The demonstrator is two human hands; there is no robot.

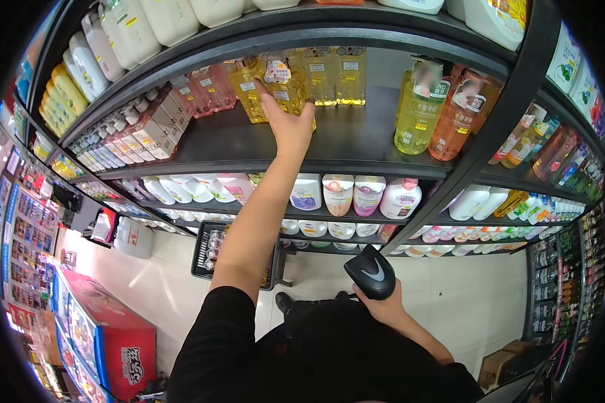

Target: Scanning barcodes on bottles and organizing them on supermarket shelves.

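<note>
My left hand (288, 123) reaches onto a black shelf, thumb and fingers spread in front of two clear bottles of yellow liquid. The left yellow bottle (252, 101) stands partly behind the fingers. A round hang tag is on the right yellow bottle (296, 83), beside my thumb; whether the hand touches it I cannot tell. Low in front of my body, my right hand (385, 305) grips a black handheld barcode scanner (370, 274). Its handle is mostly hidden.
More yellow bottles (350, 75) stand behind, with pink bottles (212, 88) and boxed pump bottles (151, 131) leftward. Green (418, 116) and orange bottles (451, 121) stand near the black upright (484, 121). Below are white bottles (306, 191) and a black basket (199, 262).
</note>
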